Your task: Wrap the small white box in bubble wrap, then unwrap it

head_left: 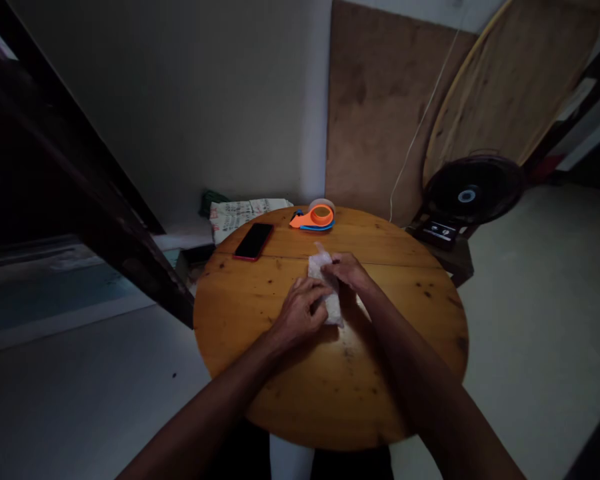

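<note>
A small whitish package (333,308), which looks bubble-wrapped, lies on the round wooden table (245,333). A loose clear flap sticks up at its far end. From the left, my left hand (304,307) rests on it, with curled fingers over its top and thumb along the near side. My right hand (349,270) is at its far right side, fingers closed in a pinch on the wrapping. The hands partly cover the package, so its contents cannot be made out.
An orange and blue tape dispenser (314,219) holding a tape roll stands near the table's far edge. A phone (254,241) with a red edge lies to its left. Beyond the table are a printed sack (245,212), a leaning board (375,113) and a black fan (473,193).
</note>
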A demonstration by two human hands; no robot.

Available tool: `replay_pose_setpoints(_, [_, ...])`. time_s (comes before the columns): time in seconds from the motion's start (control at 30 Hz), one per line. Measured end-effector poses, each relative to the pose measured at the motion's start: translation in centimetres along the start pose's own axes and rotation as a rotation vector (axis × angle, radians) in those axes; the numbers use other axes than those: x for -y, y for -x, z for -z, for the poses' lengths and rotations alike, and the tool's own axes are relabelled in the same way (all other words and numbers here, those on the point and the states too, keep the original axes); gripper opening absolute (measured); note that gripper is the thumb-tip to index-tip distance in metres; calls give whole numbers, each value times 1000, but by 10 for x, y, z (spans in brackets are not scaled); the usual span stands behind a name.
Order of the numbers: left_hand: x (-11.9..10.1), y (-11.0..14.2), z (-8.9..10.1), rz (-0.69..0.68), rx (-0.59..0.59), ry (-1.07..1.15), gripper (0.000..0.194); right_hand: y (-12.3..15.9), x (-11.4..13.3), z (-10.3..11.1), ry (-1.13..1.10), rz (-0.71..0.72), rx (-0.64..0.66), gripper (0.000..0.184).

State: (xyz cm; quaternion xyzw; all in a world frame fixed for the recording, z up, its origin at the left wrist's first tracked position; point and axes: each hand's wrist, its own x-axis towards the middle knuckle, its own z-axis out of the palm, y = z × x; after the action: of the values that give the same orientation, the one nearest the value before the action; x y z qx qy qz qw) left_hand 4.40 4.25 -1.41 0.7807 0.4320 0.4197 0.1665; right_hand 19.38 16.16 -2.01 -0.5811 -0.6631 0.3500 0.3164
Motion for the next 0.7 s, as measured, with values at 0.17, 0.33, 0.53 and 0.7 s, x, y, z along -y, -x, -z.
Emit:
replay_pose_setpoints(0.17, [1, 0, 3, 23, 30, -17, 37, 4, 7, 1, 215, -18, -32, 12])
replay_pose_setpoints(0.33, [1, 1, 4, -11, 22, -136, 32, 11, 16, 3, 363, -48, -36, 12])
replay_pose_setpoints(0.53, [-15, -6, 15, 92, 202, -245, 31, 15, 19, 6, 339, -33, -36, 12])
replay_pose_setpoints(0.7, [-19, -6, 16, 273, 237, -170, 36, 18, 15, 4, 287, -25, -86, 12])
